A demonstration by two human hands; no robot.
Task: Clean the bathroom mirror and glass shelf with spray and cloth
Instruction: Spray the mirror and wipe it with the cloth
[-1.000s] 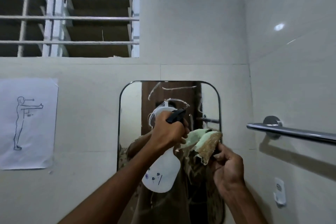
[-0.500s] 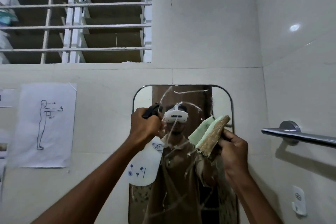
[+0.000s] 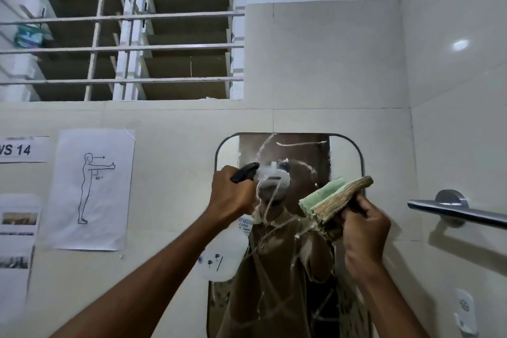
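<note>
Head cam: L hand (image 3: pixel 233 195) gripping spray bottle (image 3: pixel 223 252) at mirror (image 3: pixel 345 156), R hand (image 3: pixel 366 230) pinching folded cloth (image 3: pixel 333 197)

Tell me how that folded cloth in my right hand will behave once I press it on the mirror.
The folded cloth probably flexes: its layers fan apart beyond the right hand. It likely weighs little, being pinched at one end. Its ribbed face should grip the streaked mirror.
</note>
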